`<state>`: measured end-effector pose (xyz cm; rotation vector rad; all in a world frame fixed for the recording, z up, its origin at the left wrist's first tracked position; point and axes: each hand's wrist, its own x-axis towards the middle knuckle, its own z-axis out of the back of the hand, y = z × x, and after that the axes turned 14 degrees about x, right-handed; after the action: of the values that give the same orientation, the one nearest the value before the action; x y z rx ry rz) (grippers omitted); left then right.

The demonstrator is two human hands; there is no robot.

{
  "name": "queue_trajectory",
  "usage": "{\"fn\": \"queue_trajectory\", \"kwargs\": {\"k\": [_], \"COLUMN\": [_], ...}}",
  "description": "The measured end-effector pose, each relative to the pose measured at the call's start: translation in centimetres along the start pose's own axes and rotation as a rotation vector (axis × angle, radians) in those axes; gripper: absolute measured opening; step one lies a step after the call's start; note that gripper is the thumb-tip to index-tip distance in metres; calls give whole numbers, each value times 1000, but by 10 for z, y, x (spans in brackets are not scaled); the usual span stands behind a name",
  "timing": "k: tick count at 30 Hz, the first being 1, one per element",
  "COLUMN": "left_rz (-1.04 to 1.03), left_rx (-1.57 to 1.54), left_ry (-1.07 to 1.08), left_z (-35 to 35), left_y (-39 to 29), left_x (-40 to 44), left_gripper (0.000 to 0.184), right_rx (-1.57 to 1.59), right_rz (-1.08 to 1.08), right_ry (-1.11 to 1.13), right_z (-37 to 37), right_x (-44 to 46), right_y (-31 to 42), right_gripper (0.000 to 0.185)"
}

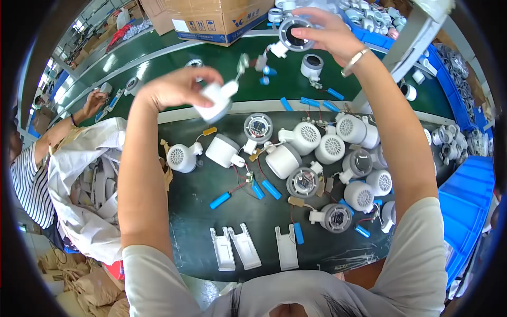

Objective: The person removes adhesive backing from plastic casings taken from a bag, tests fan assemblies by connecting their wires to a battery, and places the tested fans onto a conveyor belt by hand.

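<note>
Head view: dangling wires (267, 49) could snag or tear if pulled hard.
The left hand (182, 90) half-curls around a white device (213, 103), motion-blurred, over the near edge of the green belt (222, 55); the right hand (330, 36), fingers part-spread, grips a round device (296, 34), grey-rimmed and dark-faced, farther right.

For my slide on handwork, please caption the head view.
Left hand holding a white device, right hand a dark-faced device, at a table strewn with similar devices and blue cylinders.
</note>
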<state>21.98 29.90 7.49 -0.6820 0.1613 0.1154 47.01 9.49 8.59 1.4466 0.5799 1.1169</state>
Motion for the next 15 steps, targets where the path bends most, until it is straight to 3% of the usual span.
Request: {"fn": "queue_trajectory", "kwargs": {"k": [1, 3, 6, 7, 9, 12, 14, 15], "left_rz": [110, 207, 97, 11, -167, -351, -455, -400], "left_rx": [218, 284, -337, -481, -763, -810, -846, -861], "left_ry": [17, -34, -30, -58, -110, -219, -316, -312], "left_z": [-8, -25, -36, -39, -43, -35, -28, -23], "left_y": [2, 0, 7, 6, 0, -10, -21, -28], "left_x": [-3, -5, -10, -13, -21, -19, -18, -16], "left_gripper": [45, 46, 47, 46, 45, 50, 55, 56], "right_rx": [-17, 21, 104, 5, 112, 460, 357, 249], "right_rz": [11, 46, -103, -73, -88, -86, -65, -44], "right_ry": [-54, -70, 189, 166, 8, -67, -58, -69], "right_z": [-4, -8, -5, -6, -7, -8, -11, -12], "right_x": [-13, -34, -55, -63, -70, -76, -79, -79], "right_y": [10, 16, 20, 20, 16, 26, 29, 28], "right_gripper": [55, 45, 38, 36, 37, 37, 37, 38]}}
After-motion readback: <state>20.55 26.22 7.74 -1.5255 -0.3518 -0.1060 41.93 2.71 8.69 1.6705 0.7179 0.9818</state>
